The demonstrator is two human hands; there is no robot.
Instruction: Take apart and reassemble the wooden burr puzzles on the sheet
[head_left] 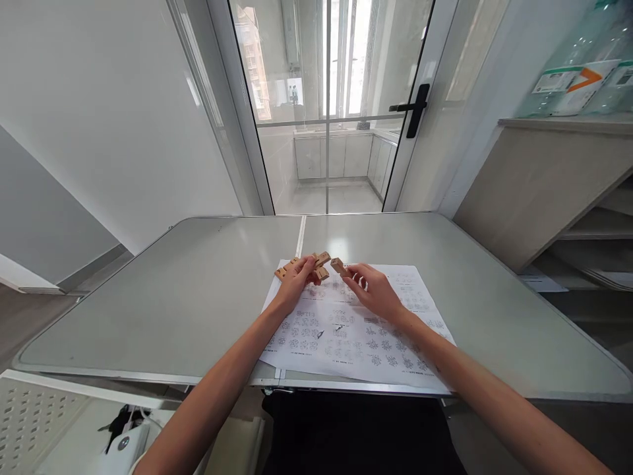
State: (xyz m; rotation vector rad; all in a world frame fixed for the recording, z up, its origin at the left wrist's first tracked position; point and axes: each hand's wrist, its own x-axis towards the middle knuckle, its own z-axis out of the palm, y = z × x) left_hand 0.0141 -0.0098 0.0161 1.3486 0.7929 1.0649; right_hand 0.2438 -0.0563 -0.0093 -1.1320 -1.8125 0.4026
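— Where are the wooden pieces (323,258) held?

— Above the printed sheet (341,363), on the table (148,310). Several are pinched by the folded left hand (301,274); a wooden bar (339,266) is gripped between thumb and fingers of the half-curled right hand (373,287).

— How is their handling judged?

— Probably light, stiff, hardly fragile; by the long sides they are best taken.

— And the room?

— Wide table surface is found at both sides; the near edge is almost reached by the sheet.

Tan blocks (323,260) bear dark marks; white paper (346,366) carries black printed patterns. The table (198,297) is pale grey. Toward two o'clock, a white label (576,100) shows an orange chevron (593,75).
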